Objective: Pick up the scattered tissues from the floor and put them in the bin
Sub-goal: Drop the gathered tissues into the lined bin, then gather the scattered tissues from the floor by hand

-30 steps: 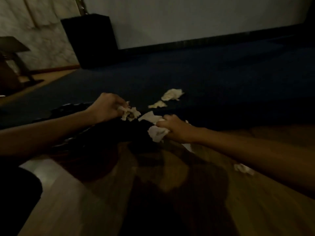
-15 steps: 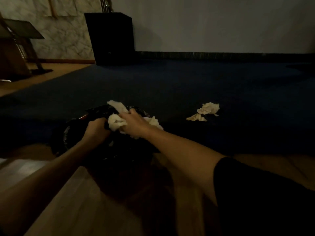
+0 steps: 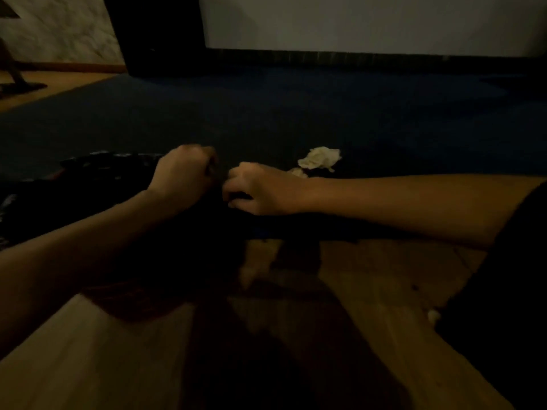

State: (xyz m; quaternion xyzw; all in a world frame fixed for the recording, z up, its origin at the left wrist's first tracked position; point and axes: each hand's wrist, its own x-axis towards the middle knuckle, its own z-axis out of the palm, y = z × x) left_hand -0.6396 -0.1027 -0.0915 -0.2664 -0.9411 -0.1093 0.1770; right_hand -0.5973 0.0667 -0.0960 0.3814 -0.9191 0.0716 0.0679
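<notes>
The bin point(image 3: 88, 179), lined with a black bag, stands at the left on the edge of the dark carpet. My left hand point(image 3: 183, 173) is a closed fist on the bag's right rim. My right hand point(image 3: 257, 187) is just right of it, fingers curled down at the bag's edge. No tissue shows in it, and it is too dark to tell whether it grips the bag. A crumpled white tissue point(image 3: 319, 158) lies on the carpet beyond my right wrist, with a smaller tissue point(image 3: 297, 172) beside it. Another small tissue scrap point(image 3: 433, 316) lies on the wooden floor by my right sleeve.
A tall black cabinet point(image 3: 157, 34) stands against the back wall. The dark blue carpet point(image 3: 325, 113) covers the middle of the room. Wooden floor point(image 3: 370, 291) lies in front of me. A furniture leg point(image 3: 14, 75) is at the far left.
The tissues my right hand held over the bin are no longer visible. Both hands are now together at the bag's right edge, and the view has dropped lower.
</notes>
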